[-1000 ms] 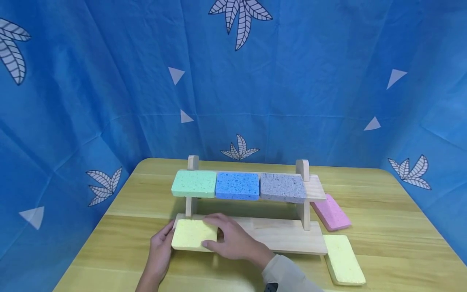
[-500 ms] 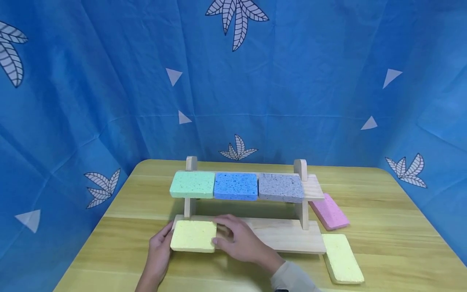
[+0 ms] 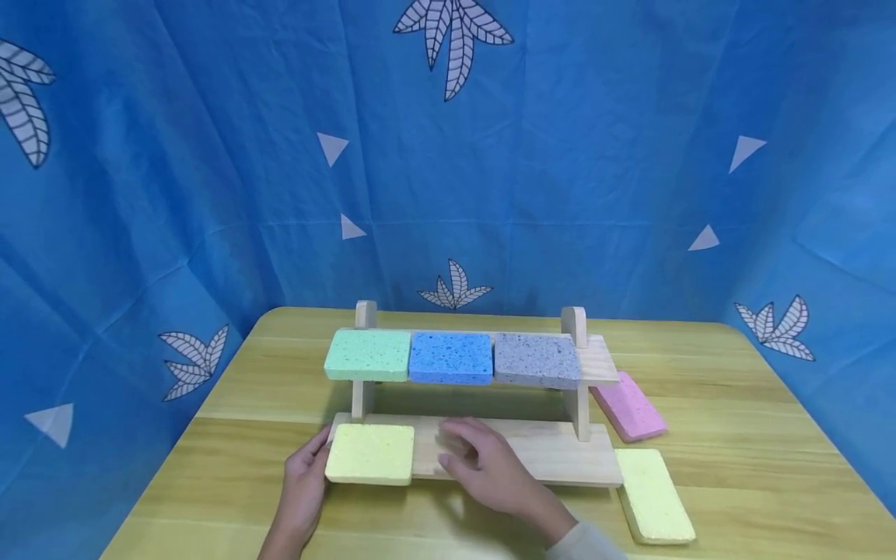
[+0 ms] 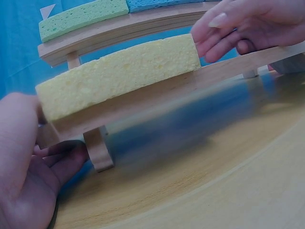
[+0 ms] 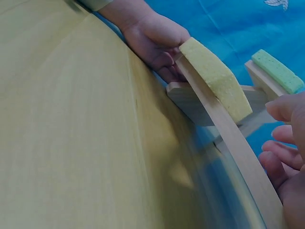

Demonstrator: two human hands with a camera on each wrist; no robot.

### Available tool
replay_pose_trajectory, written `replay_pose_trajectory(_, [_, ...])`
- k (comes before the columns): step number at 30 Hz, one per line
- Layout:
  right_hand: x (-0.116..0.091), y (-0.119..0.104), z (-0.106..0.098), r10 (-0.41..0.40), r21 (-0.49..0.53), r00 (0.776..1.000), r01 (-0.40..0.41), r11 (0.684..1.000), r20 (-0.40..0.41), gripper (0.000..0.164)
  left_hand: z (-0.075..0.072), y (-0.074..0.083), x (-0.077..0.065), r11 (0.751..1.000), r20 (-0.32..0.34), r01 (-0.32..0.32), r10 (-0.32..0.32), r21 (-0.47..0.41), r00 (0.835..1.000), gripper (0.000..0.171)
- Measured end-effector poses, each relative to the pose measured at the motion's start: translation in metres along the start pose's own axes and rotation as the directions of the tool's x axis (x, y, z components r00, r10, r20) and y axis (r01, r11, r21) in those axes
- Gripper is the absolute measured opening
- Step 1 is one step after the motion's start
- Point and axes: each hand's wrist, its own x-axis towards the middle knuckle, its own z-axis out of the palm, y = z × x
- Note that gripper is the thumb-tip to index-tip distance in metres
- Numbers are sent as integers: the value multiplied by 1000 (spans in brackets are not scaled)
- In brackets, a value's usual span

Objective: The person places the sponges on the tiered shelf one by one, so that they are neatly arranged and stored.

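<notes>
A yellow sponge (image 3: 371, 455) lies flat at the left end of the lower board of a two-tier wooden rack (image 3: 553, 451). My left hand (image 3: 302, 486) grips that board's left end; in the left wrist view its fingers (image 4: 66, 160) curl beneath the wood, beside the sponge. To the right of the sponge, my right hand (image 3: 493, 470) hovers over the lower board, fingers loosely bent and holding nothing. Along the upper board sit a green sponge (image 3: 369, 355), a blue sponge (image 3: 451, 358) and a grey sponge (image 3: 537, 360), side by side.
On the table (image 3: 742, 467), right of the rack, lie a second yellow sponge (image 3: 654, 498) and a pink sponge (image 3: 630, 407), partly hidden by the upper board. A blue patterned curtain (image 3: 595, 155) hangs behind and along both sides.
My right hand has let go of the yellow sponge on the lower board and moved to the right, away from it. The left hand keeps its place at the board's end.
</notes>
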Motion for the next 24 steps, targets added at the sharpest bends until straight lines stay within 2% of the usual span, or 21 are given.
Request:
replay_pose_trajectory(5, [-8,3,-5,3,-2,1000,-3,1000,-29,45,0,1,0,1000,-6,3,-3,7,1000,45])
replay_pose_trajectory(9, [-15,5,-11,34,30,998,-32,999,-53,44,0,1,0,1000,-13,11,-10,23,1000,46])
replay_pose_trajectory(16, [-30,11,-22,68,40,988,-63,997,-138,41,0,-1,1,1000,-12,11,-11,14,1000,45])
replay_pose_trajectory(20, [-38,14,-29,54,29,982,-50,998,-180,38,-1,-2,1,1000,-11,10,-10,10,1000,46])
replay_pose_trajectory(24, [-48,17,-34,10,-26,968,-17,1000,-250,34,0,-2,0,1000,-7,15,-15,0,1000,47])
